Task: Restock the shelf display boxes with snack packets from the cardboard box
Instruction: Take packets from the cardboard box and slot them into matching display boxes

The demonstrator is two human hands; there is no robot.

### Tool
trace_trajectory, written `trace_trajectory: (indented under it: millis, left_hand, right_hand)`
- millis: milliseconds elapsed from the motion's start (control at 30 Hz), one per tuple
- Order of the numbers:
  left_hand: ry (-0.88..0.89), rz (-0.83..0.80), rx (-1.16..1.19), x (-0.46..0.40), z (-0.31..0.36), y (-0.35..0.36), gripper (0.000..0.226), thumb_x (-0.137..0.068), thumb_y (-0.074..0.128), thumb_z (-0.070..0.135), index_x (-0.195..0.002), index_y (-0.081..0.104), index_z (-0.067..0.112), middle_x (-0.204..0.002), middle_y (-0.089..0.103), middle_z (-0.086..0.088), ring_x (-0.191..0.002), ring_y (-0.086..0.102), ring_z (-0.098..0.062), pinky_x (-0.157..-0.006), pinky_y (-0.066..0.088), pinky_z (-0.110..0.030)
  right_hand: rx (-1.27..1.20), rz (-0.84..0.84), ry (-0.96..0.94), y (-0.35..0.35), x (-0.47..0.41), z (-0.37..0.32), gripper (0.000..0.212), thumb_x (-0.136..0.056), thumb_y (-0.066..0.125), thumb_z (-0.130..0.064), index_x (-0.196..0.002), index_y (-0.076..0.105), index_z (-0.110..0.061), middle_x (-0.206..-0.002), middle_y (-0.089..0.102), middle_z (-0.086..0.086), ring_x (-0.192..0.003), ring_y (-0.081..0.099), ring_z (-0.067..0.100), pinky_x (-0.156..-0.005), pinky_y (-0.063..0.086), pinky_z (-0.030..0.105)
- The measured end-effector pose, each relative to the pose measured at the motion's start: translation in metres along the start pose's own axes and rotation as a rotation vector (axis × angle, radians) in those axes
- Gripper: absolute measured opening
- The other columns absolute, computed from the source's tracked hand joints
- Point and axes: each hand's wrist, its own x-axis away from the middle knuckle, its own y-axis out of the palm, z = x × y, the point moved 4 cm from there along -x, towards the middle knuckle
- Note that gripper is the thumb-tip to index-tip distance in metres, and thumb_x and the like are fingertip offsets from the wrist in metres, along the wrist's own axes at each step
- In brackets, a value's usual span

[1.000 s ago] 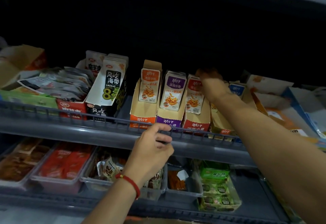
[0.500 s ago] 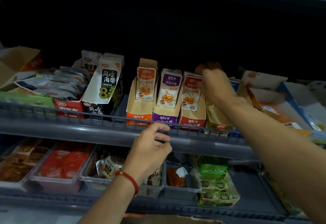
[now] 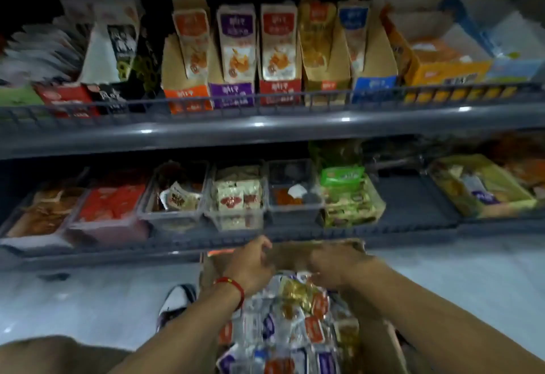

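Both hands, left hand (image 3: 250,264) and right hand (image 3: 333,267), hover curled over the brown cardboard box (image 3: 295,251) low in the frame, shiny snack packets (image 3: 295,311) just below them, grip too blurry to tell.

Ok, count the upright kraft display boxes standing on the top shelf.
5, side by side behind the rail: orange box, purple box, red box, yellow box, blue box. More may sit hidden behind.

Display boxes (image 3: 233,58) are crowding the upper shelf (image 3: 265,129); open floor (image 3: 460,291) is lying right of the cardboard box (image 3: 318,249).
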Motion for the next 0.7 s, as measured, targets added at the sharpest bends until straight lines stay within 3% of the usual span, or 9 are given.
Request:
trace_trajectory:
  millis: [67,167,267,367,467,567,633,700]
  left_hand:
    - [-0.132,-0.166,-0.105,0.017,-0.038,0.05,0.035,-0.089,0.064,0.017,-0.123,0.054,0.024,-0.122,0.063,-0.006,-0.115,0.061,-0.026,-0.091,0.049,-0.028]
    - [-0.253,-0.292,-0.1,0.038,-0.081,0.101,0.031,-0.086,0.064,0.014,-0.11,0.053,0.031,-0.122,0.062,-0.011,-0.115,0.062,-0.029,-0.085,0.047,-0.025]
    - [-0.258,-0.322,-0.186,0.04,-0.093,0.119,0.035,-0.088,0.068,0.021,-0.12,0.056,0.029,-0.133,0.055,-0.003,-0.122,0.055,-0.021,-0.095,0.041,-0.019]
    - [-0.289,-0.294,-0.154,0.033,-0.094,0.125,0.035,-0.09,0.069,0.021,-0.123,0.058,0.026,-0.137,0.057,-0.005,-0.123,0.056,-0.023,-0.102,0.046,-0.026]
    - [-0.305,-0.237,-0.111,0.032,-0.1,0.134,0.062,-0.088,0.07,0.017,-0.146,0.046,0.023,-0.148,0.05,-0.006,-0.133,0.05,-0.027,-0.11,0.043,-0.032]
    - [-0.302,-0.132,-0.064,0.039,-0.101,0.14,0.082,-0.089,0.071,0.018,-0.158,0.026,0.025,-0.159,0.035,-0.005,-0.145,0.035,-0.029,-0.117,0.032,-0.04]
    - [-0.3,-0.124,-0.038,0.04,-0.096,0.143,0.082,-0.091,0.07,0.023,-0.158,0.024,0.026,-0.16,0.032,-0.004,-0.147,0.031,-0.028,-0.119,0.029,-0.038]
    - [-0.289,-0.126,0.001,0.035,-0.089,0.144,0.081,-0.092,0.07,0.026,-0.159,0.023,0.026,-0.161,0.032,-0.002,-0.148,0.029,-0.025,-0.119,0.025,-0.033]
  right_hand:
    - [-0.113,-0.196,0.081,0.066,-0.004,0.012,0.039,-0.097,0.06,-0.028,-0.133,0.055,-0.016,-0.136,0.057,0.012,-0.119,0.06,0.032,-0.089,0.046,0.033]
    - [-0.195,-0.245,0.15,0.144,-0.013,0.023,0.047,-0.096,0.062,-0.036,-0.135,0.054,-0.011,-0.139,0.057,0.016,-0.13,0.054,0.033,-0.103,0.043,0.033]
    - [-0.237,-0.297,0.209,0.193,-0.015,0.034,0.048,-0.095,0.062,-0.029,-0.138,0.054,-0.011,-0.144,0.055,0.014,-0.132,0.052,0.031,-0.112,0.04,0.035]
    - [-0.337,-0.129,0.248,0.199,-0.031,0.043,0.05,-0.091,0.065,-0.027,-0.138,0.056,-0.013,-0.143,0.057,0.011,-0.129,0.054,0.031,-0.111,0.042,0.039]
    - [-0.328,0.076,0.287,0.195,-0.053,0.047,0.034,-0.092,0.058,-0.013,-0.126,0.061,-0.016,-0.125,0.066,0.011,-0.116,0.062,0.031,-0.096,0.054,0.039]
    - [-0.365,0.104,0.338,0.206,-0.07,0.05,0.05,-0.091,0.059,-0.008,-0.138,0.049,-0.023,-0.145,0.048,0.009,-0.133,0.046,0.035,-0.108,0.044,0.046]
    - [-0.376,0.098,0.318,0.213,-0.081,0.05,0.064,-0.093,0.059,-0.008,-0.149,0.037,-0.03,-0.16,0.027,0.003,-0.144,0.031,0.035,-0.117,0.03,0.049]
    - [-0.444,0.095,0.341,0.217,-0.09,0.05,0.065,-0.096,0.053,-0.006,-0.152,0.033,-0.033,-0.163,0.023,0.0,-0.144,0.031,0.036,-0.114,0.03,0.048]
